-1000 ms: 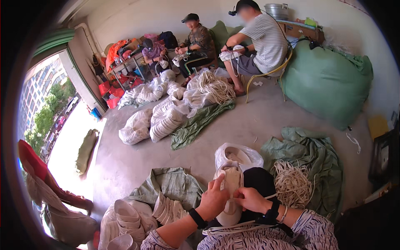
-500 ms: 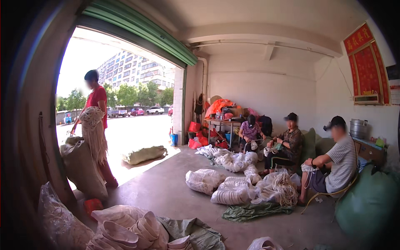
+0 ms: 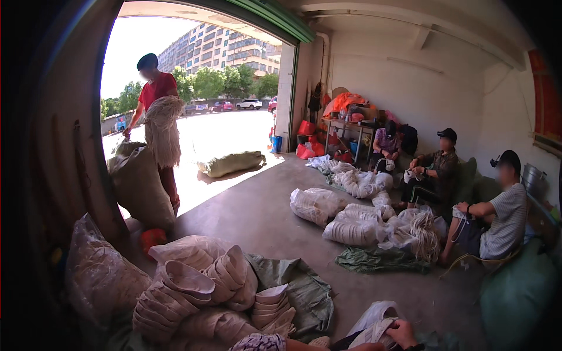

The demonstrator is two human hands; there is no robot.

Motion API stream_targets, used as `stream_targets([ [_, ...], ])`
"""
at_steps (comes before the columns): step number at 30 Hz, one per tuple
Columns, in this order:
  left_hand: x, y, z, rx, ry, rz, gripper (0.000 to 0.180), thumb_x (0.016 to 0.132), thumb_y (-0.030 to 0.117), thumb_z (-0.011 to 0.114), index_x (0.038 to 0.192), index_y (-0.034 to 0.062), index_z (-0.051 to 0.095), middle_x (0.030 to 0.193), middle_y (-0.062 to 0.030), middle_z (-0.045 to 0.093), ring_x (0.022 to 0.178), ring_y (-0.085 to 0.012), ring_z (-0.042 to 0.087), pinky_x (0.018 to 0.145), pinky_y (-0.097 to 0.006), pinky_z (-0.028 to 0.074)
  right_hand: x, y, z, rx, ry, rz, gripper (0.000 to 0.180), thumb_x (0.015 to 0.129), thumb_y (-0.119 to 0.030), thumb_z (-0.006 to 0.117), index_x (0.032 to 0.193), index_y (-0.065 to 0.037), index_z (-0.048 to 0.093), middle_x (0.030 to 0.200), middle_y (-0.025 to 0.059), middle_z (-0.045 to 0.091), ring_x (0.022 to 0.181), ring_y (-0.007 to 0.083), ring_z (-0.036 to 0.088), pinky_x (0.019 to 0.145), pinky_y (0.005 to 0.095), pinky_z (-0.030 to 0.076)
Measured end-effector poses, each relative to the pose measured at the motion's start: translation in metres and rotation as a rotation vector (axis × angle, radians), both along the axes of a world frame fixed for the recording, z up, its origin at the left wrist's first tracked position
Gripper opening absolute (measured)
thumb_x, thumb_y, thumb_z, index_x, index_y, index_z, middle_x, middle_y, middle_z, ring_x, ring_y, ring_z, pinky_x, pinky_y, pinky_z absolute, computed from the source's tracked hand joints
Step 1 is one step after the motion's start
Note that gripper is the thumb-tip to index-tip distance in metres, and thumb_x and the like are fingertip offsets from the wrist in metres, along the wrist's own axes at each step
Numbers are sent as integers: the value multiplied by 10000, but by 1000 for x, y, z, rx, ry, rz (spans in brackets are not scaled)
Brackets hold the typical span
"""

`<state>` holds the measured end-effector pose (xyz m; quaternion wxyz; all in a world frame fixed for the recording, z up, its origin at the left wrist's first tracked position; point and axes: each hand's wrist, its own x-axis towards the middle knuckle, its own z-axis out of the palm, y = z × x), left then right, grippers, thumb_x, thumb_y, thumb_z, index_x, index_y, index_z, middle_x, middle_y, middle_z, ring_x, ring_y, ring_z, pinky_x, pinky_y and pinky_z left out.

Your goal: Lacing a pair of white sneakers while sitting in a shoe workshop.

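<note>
At the lower edge my right hand (image 3: 401, 333) has its fingers bent round the edge of a pale fabric piece (image 3: 374, 334), which looks like a shoe upper. My left forearm (image 3: 301, 346), below a patterned sleeve (image 3: 257, 341), reaches toward the same piece. Most of my left hand is cut off by the picture's edge, so its fingers cannot be made out. Just behind the piece lies a white plastic bag (image 3: 376, 311). Left of my hands stand nested stacks of similar pale uppers (image 3: 167, 304), with a smaller stack (image 3: 273, 307) nearer to me.
A grey-green sheet (image 3: 301, 286) lies beside the stacks; a clear bag (image 3: 99, 275) stands left. Filled bags (image 3: 351, 225) and cord bundles (image 3: 424, 231) cover the floor ahead. Several people sit at right. At the doorway a person in red (image 3: 158, 88) holds pale strands beside a sack (image 3: 137, 187).
The view has tipped down and turned left. My hands and the pale upper have come into view at the bottom. The person in red now looks more bent toward the sack.
</note>
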<state>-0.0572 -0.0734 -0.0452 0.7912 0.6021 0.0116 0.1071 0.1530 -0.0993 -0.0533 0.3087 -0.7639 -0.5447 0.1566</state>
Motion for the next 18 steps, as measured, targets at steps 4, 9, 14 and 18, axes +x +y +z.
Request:
stream_targets([
  [4, -10, 4, 6, 232, -141, -47, 293, 758, -35, 511, 1037, -14, 596, 821, -105, 643, 739, -177, 623, 663, -291, 526, -4, 2, 27, -237, 602, -124, 208, 658, -164, 698, 764, 11, 658, 693, 82, 654, 628, 138, 608, 581, 300, 483],
  [9, -15, -4, 14, 218, -21, 43, 325, 704, -55, 496, 991, 4, 636, 812, -80, 652, 741, -161, 624, 676, -301, 523, -18, -10, 8, 55, 122, 12, 211, 654, -167, 668, 781, -3, 629, 724, 146, 640, 672, 274, 624, 626, 373, 491],
  [14, -5, 5, 4, 695, -155, 265, 316, 689, -20, 535, 965, 52, 670, 796, -62, 659, 707, -194, 628, 665, -299, 514, -33, 1, 10, -5, -237, -130, 275, 675, -159, 659, 881, 15, 604, 896, 230, 615, 852, 393, 589, 734, 410, 481],
  [18, -9, 14, 15, 830, -85, 259, 294, 751, 40, 565, 1023, 94, 663, 814, -63, 655, 698, -231, 615, 662, -303, 512, -37, -13, 27, -1, -135, -30, 275, 680, -170, 645, 881, 2, 572, 918, 208, 593, 896, 388, 559, 779, 447, 456],
])
